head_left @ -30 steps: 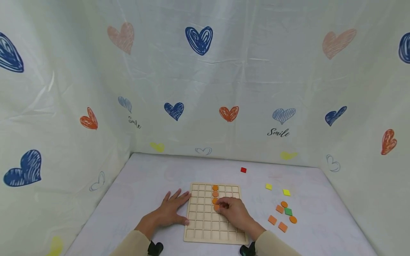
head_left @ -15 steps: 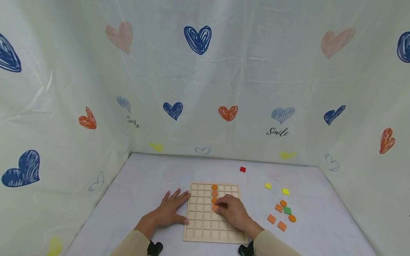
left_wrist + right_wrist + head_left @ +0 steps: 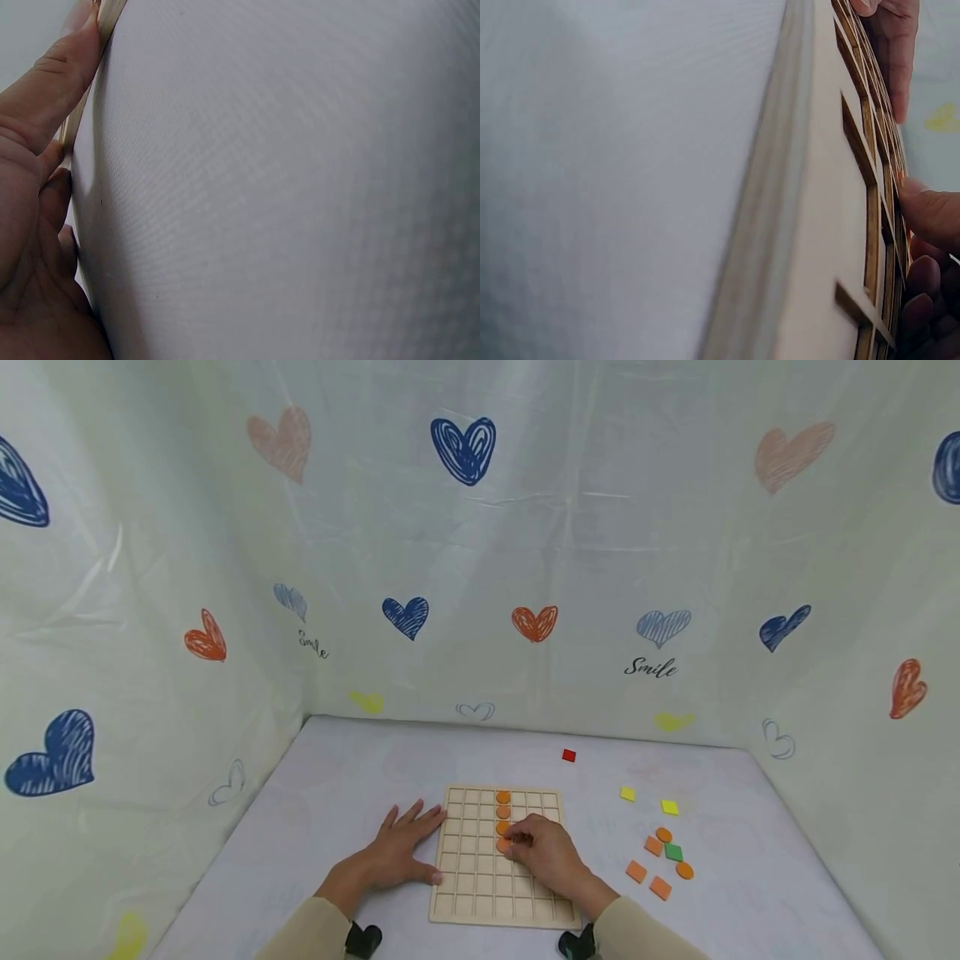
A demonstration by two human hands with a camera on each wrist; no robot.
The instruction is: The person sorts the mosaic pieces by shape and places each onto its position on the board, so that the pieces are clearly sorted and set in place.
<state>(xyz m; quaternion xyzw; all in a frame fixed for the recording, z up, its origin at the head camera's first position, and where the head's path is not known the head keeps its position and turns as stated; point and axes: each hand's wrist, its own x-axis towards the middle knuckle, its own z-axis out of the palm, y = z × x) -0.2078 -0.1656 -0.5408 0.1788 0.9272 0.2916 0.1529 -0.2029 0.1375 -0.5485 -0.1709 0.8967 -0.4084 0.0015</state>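
A wooden grid board (image 3: 467, 885) lies on the table in the head view. Down one of its columns run round orange pieces, the top one (image 3: 503, 797) near the far edge. My right hand (image 3: 551, 856) has its thumb and index finger at the lowest orange disc (image 3: 502, 845), pinching its right side; its other fingers are curled. In the right wrist view the thumb (image 3: 934, 217) reaches down to the grid, and the disc is mostly hidden. My left hand (image 3: 393, 853) rests with spread fingers against the board's left edge; the left wrist view shows its thumb (image 3: 56, 82) touching that edge.
Right of the board lie two yellow squares (image 3: 627, 794), orange squares (image 3: 636, 872), two orange discs (image 3: 685, 870) and a green square (image 3: 673, 852). One red square (image 3: 569, 756) lies beyond the board. A heart-patterned curtain (image 3: 465, 568) surrounds the table.
The lowest orange disc has shifted slightly left, into line with the column above it, with my right fingers staying on it. My left hand has stayed in place.
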